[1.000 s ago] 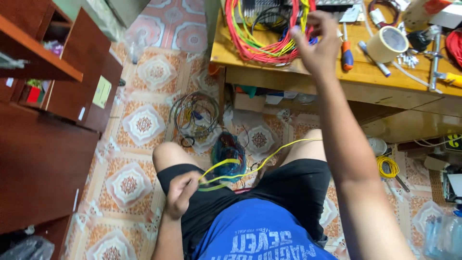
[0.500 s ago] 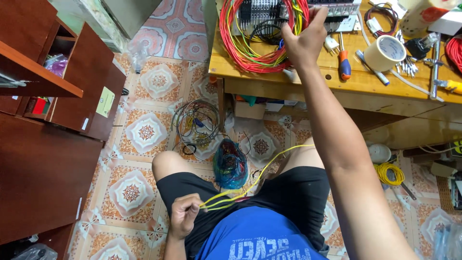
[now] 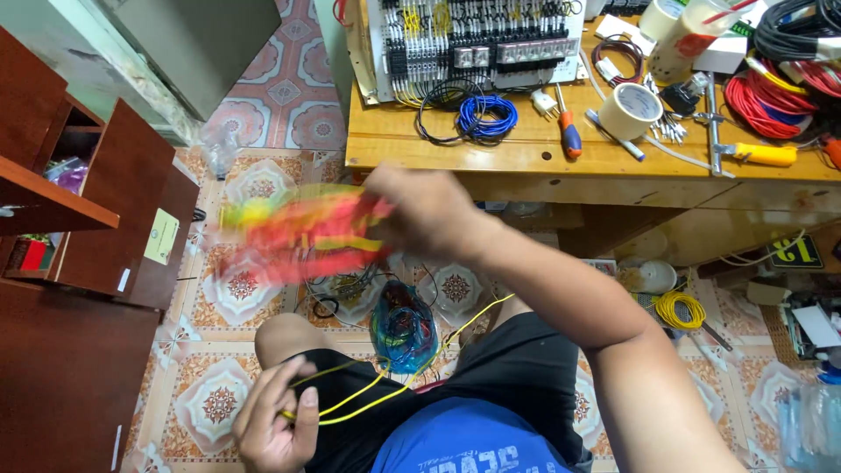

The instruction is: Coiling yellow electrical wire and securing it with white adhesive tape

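The right hand [image 3: 429, 215] has its grip closed on a bundle of red and yellow wires [image 3: 298, 232], held in the air below the edge of the wooden surface [image 3: 526, 158] and above the tiled floor [image 3: 263, 105]; the bundle is motion-blurred, so its exact shape cannot be told. The left hand [image 3: 272, 420] rests on the lap, its grip pinched on thin yellow wires [image 3: 350, 398] that run past a blue-tinted plastic bag of wire scraps [image 3: 403, 326] between the knees. Risk: loose loops of the bundle may snag the yellow wires or the bag and tangle. Risk: a grip on few strands may let the bundle slip onto the floor clutter [image 3: 337, 293].
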